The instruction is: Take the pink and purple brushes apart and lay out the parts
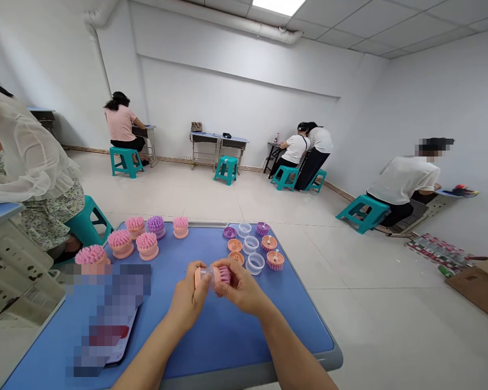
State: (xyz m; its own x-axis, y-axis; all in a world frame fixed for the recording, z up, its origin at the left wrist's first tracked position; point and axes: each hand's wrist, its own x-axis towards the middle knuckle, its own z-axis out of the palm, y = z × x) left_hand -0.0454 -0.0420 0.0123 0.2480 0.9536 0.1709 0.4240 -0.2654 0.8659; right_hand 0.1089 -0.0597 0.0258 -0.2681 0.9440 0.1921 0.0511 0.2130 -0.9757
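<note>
Above the middle of the blue table, my two hands hold a small round scrub brush [214,275] on its side. My left hand [190,292] grips its peach cap end and the clear middle ring. The fingers of my right hand [239,287] are wrapped round the end with pink bristles, partly hiding it. Beyond my right hand lie loose parts: several clear rings [255,263], peach caps [235,246], a purple cap [229,232], peach bristle heads [275,260] and a purple bristle head [262,228].
Several whole pink brushes [147,246] and a purple one [156,227] stand at the table's left. A blurred phone [109,319] lies on the blue table [228,346]. Several people sit or stand at other desks. A cardboard box [477,287] is on the floor at right.
</note>
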